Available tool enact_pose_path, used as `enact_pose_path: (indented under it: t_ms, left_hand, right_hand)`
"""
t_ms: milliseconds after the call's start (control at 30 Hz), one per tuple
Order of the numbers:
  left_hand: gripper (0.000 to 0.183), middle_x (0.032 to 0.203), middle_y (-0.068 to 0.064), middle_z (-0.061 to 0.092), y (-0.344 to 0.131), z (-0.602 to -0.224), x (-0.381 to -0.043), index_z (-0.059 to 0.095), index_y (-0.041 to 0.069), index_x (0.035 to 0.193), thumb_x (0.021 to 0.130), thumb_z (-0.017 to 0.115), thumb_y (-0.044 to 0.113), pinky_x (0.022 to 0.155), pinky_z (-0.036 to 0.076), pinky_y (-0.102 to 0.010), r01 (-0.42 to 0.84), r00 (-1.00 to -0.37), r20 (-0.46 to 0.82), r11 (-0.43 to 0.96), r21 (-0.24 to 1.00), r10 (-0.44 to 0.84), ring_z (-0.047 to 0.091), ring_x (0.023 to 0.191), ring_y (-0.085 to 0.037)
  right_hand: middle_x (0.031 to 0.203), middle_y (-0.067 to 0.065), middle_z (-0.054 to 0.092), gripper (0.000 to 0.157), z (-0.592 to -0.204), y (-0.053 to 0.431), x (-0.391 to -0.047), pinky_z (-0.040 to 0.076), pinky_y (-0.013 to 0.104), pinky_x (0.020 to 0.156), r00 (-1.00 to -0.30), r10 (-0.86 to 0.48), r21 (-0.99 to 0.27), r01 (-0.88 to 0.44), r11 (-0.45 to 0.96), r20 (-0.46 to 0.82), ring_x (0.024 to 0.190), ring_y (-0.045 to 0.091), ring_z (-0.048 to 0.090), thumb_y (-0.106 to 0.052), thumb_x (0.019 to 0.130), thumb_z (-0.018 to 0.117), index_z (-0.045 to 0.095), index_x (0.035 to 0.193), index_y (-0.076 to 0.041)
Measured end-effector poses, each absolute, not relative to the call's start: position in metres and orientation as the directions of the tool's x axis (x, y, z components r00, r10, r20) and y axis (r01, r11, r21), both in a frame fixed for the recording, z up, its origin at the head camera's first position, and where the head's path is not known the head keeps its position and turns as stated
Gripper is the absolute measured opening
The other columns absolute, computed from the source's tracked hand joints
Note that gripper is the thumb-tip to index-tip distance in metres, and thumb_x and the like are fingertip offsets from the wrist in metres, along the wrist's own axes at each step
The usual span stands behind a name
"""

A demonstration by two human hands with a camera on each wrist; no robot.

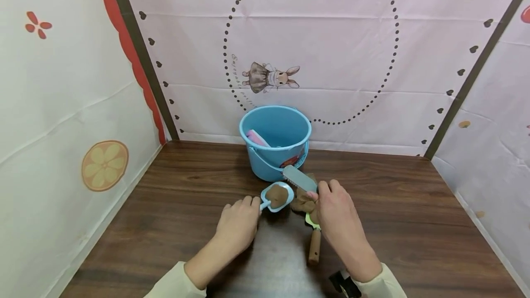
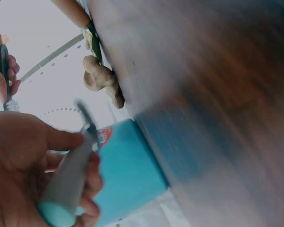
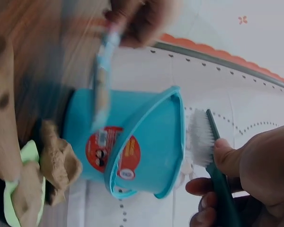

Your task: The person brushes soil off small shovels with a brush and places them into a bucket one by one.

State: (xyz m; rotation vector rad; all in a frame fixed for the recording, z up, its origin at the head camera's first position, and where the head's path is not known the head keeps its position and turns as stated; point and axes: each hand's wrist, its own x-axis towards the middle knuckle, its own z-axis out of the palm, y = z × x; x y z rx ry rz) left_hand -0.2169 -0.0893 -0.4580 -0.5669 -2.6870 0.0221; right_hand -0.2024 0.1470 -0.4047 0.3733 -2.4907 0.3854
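Note:
My left hand (image 1: 240, 220) grips the handle of a light blue toy shovel (image 1: 265, 205), which carries a mound of brown clay-like material (image 1: 276, 196) in its scoop. The grey, teal-ended grip of this shovel (image 2: 66, 184) shows close up in the left wrist view. In my right hand (image 1: 337, 210) is a brush (image 1: 299, 178), its white bristles (image 3: 201, 137) facing the bucket in the right wrist view. The brush head overlaps a brown lump (image 1: 302, 203) in the head view. Below that lump lies a green trowel with a wooden handle (image 1: 314, 246), more brown material on its blade.
A blue bucket (image 1: 265, 164) with its handle hanging down stands behind the tools, close to the back wall cloth. Inside it leans a pink object (image 1: 257, 138). Printed cloth walls (image 1: 331, 59) border the wooden table (image 1: 414, 206) at the back and sides.

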Motion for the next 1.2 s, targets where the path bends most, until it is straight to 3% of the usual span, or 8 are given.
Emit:
enact_pose_path:
  t_ms: [167,333,467,567,667,833,1033,1200]
  left_hand:
    - [0.01,0.079,-0.003,0.051,-0.089,-0.451,-0.218,0.059,0.011,0.096,0.099,0.061,0.02,0.055,0.032,-0.034,0.358,-0.749,0.492,0.896,-0.263,0.443,0.052,0.066,-0.022]
    - [0.027,0.083,-0.006,0.058,-0.086,-0.446,-0.219,0.064,0.012,0.102,0.102,0.038,0.018,0.057,0.035,-0.039,0.318,-0.669,0.622,0.913,-0.256,0.407,0.053,0.069,-0.026]
    - [0.016,0.081,-0.007,0.059,-0.081,-0.445,-0.219,0.065,0.01,0.096,0.097,0.06,0.025,0.056,0.035,-0.038,0.314,-0.627,0.686,0.926,-0.212,0.37,0.056,0.069,-0.026]
    - [0.03,0.075,-0.006,0.057,-0.077,-0.444,-0.218,0.063,0.01,0.085,0.084,0.08,0.035,0.055,0.035,-0.037,0.313,-0.598,0.723,0.931,-0.187,0.346,0.055,0.065,-0.025]
    - [0.035,0.071,-0.005,0.055,-0.074,-0.444,-0.217,0.063,0.01,0.079,0.077,0.086,0.036,0.054,0.036,-0.036,0.311,-0.579,0.751,0.938,-0.157,0.317,0.054,0.063,-0.023]
    - [0.037,0.068,-0.005,0.053,-0.071,-0.445,-0.217,0.061,0.008,0.078,0.08,0.084,0.036,0.054,0.035,-0.036,0.31,-0.587,0.762,0.945,-0.101,0.274,0.054,0.061,-0.023]
    - [0.034,0.07,-0.005,0.053,-0.069,-0.445,-0.219,0.061,0.007,0.082,0.089,0.07,0.04,0.054,0.035,-0.036,0.318,-0.581,0.772,0.945,-0.075,0.257,0.053,0.062,-0.023]
    - [0.034,0.07,-0.005,0.053,-0.067,-0.444,-0.221,0.062,0.008,0.081,0.088,0.068,0.04,0.054,0.034,-0.035,0.326,-0.569,0.78,0.942,-0.074,0.258,0.052,0.061,-0.022]
  right_hand:
    - [0.068,0.004,0.038,0.033,-0.408,0.138,-0.199,0.04,0.029,0.05,-0.79,-0.226,-0.153,-0.372,0.916,0.571,0.056,0.019,0.041,-0.027,0.094,0.071,0.051,0.084,-0.002]
    - [0.069,0.003,0.039,0.036,-0.415,0.125,-0.195,0.037,0.029,0.051,-0.797,-0.261,-0.132,-0.389,0.912,0.545,0.055,0.018,0.041,-0.032,0.093,0.071,0.051,0.09,-0.003]
    - [0.071,0.005,0.045,0.038,-0.422,0.116,-0.193,0.039,0.031,0.052,-0.794,-0.263,-0.108,-0.379,0.919,0.548,0.056,0.02,0.044,-0.037,0.093,0.072,0.052,0.09,-0.005]
    - [0.071,0.006,0.046,0.038,-0.427,0.112,-0.191,0.039,0.032,0.053,-0.785,-0.245,-0.103,-0.364,0.926,0.569,0.056,0.022,0.044,-0.039,0.094,0.071,0.052,0.087,-0.007]
    - [0.07,0.006,0.045,0.038,-0.43,0.11,-0.191,0.038,0.033,0.052,-0.771,-0.225,-0.105,-0.352,0.93,0.596,0.055,0.023,0.044,-0.04,0.094,0.071,0.052,0.085,-0.008]
    - [0.068,0.006,0.043,0.04,-0.433,0.112,-0.193,0.039,0.036,0.051,-0.763,-0.191,-0.105,-0.321,0.941,0.617,0.054,0.026,0.046,-0.041,0.09,0.075,0.054,0.085,-0.008]
    - [0.064,0.006,0.04,0.04,-0.432,0.123,-0.201,0.038,0.035,0.051,-0.756,-0.17,-0.109,-0.305,0.946,0.632,0.052,0.025,0.044,-0.041,0.087,0.076,0.057,0.084,-0.006]
    - [0.062,0.005,0.036,0.039,-0.431,0.133,-0.209,0.038,0.035,0.05,-0.775,-0.127,-0.126,-0.257,0.958,0.618,0.05,0.024,0.042,-0.041,0.088,0.075,0.061,0.088,-0.005]
